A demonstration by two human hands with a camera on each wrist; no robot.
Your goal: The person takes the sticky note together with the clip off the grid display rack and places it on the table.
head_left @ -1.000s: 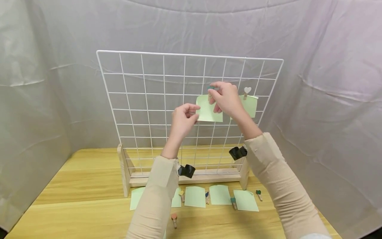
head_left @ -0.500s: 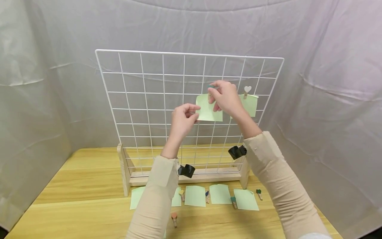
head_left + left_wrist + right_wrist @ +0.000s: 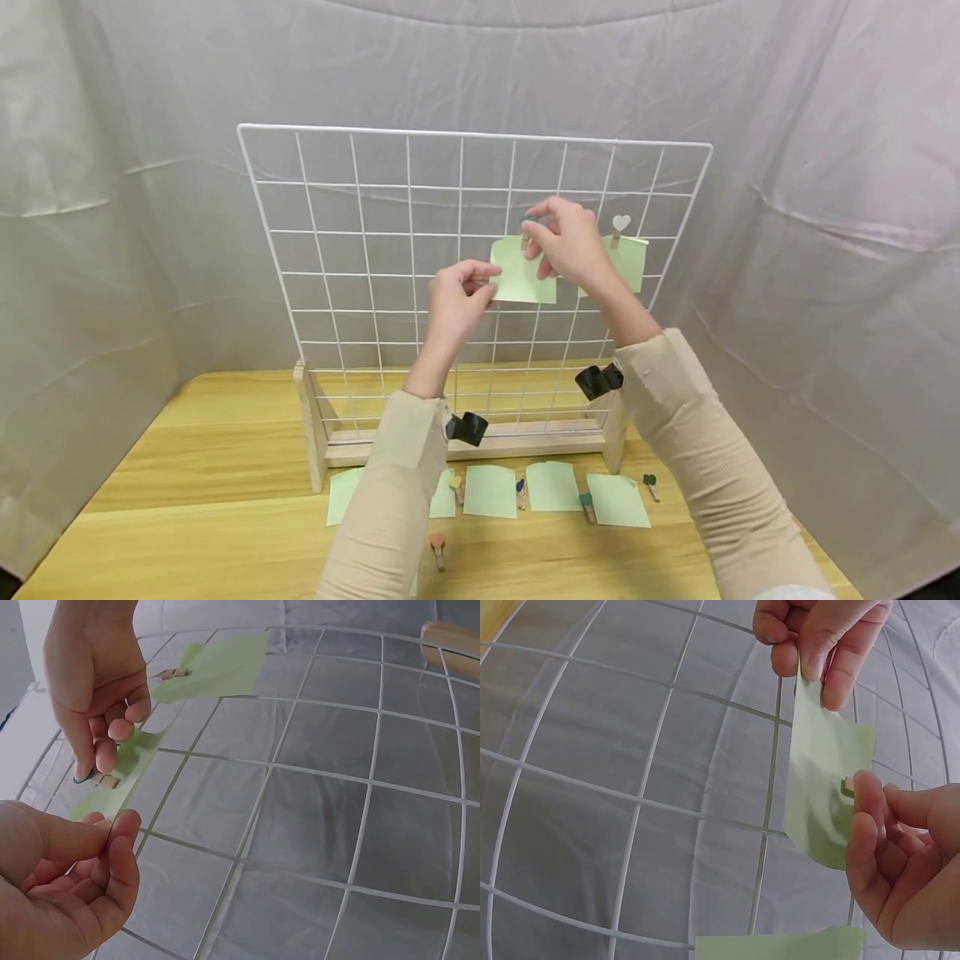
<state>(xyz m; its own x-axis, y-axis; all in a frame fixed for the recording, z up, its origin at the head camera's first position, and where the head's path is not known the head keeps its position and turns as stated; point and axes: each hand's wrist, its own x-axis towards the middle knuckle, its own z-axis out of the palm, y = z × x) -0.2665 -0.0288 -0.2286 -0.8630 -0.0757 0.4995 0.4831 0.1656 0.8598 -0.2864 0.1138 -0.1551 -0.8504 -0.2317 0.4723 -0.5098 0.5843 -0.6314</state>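
A light green paper note (image 3: pixel 517 279) is held up against the white wire grid (image 3: pixel 360 242). My left hand (image 3: pixel 459 302) pinches its left edge between thumb and fingers, as the left wrist view also shows. At the note's top, my right hand (image 3: pixel 573 246) pinches a small wooden clothespin (image 3: pixel 526 242) with a teal top between thumb and forefinger. In the left wrist view this clothespin (image 3: pixel 103 780) overlaps the paper. To the right, another green note (image 3: pixel 628 265) hangs on the grid from a clothespin with a white heart (image 3: pixel 621 223), partly behind my right hand.
The grid stands in a wooden base (image 3: pixel 465 450) on a wood-grain table (image 3: pixel 187 542). Before it lie several green notes (image 3: pixel 490 492) and clothespins, including an orange-topped one (image 3: pixel 438 550) and a green one (image 3: pixel 651 487). Grey cloth (image 3: pixel 187 83) hangs behind and at both sides.
Both hands keep their hold on the note and clothespin. They shift very slightly up and left in the head view; otherwise little differs.
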